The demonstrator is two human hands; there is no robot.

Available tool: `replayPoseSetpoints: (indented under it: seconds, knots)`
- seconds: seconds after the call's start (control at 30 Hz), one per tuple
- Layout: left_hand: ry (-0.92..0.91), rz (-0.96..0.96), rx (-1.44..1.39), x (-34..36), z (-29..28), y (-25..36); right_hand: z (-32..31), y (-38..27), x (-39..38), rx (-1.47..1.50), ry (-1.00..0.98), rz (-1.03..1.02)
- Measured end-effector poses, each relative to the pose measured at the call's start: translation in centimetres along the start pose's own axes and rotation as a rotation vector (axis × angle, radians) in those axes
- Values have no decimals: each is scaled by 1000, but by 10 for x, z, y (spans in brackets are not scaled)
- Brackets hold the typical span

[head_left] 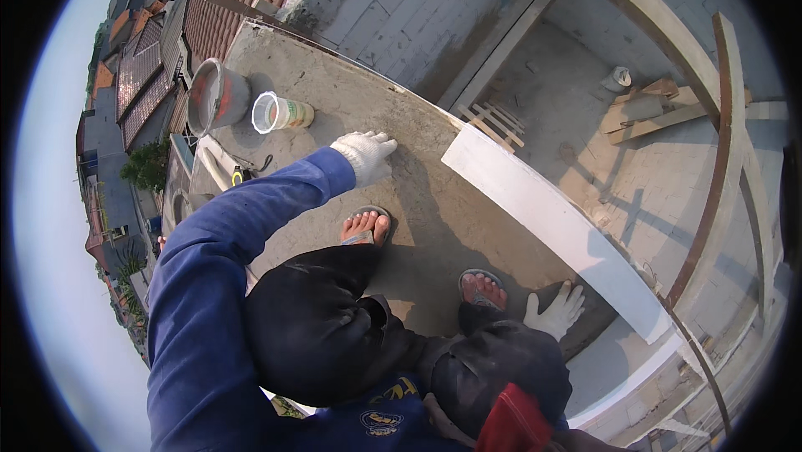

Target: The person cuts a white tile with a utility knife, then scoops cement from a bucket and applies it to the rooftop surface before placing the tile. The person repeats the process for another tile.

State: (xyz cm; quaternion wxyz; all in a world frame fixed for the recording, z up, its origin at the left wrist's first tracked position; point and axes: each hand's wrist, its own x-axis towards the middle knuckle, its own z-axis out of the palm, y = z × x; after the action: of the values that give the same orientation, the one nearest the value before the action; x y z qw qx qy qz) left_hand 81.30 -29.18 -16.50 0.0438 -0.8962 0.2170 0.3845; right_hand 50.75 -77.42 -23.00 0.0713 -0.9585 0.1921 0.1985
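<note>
My left hand (365, 154) in a white knit glove rests on the concrete ledge (288, 63) right of a clear plastic cup (288, 112), its fingers resting apart. My right hand (553, 312), also gloved, has its fingers spread at the lower right, beside my sandaled foot and the white painted strip (543, 218) along the ledge's inner edge. A grey bucket with red-orange stains (219, 99) stands left of the cup. A yellow-black tape measure (240, 175) lies below them.
The ledge drops off at the right to a lower block-walled space with wooden planks (647, 118), short slats and a white sack (616, 78). Timber beams (710, 201) cross on the right. Tiled roofs (205, 17) and houses lie beyond the ledge on the left, far below.
</note>
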Motion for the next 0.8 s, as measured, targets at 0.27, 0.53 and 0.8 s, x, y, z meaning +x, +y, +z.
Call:
replayPoseSetpoints:
  seconds: [0.27,0.53,0.8]
  knots:
    - [428,70,-231,-99,180,-79,54,9,-104,150,-445,420]
    - [561,141,-208,-134,229,-147,76,-68,-78,276,-572,356]
    - [514,148,-163,-109,190,-138,71,-15,-121,197,-686,191]
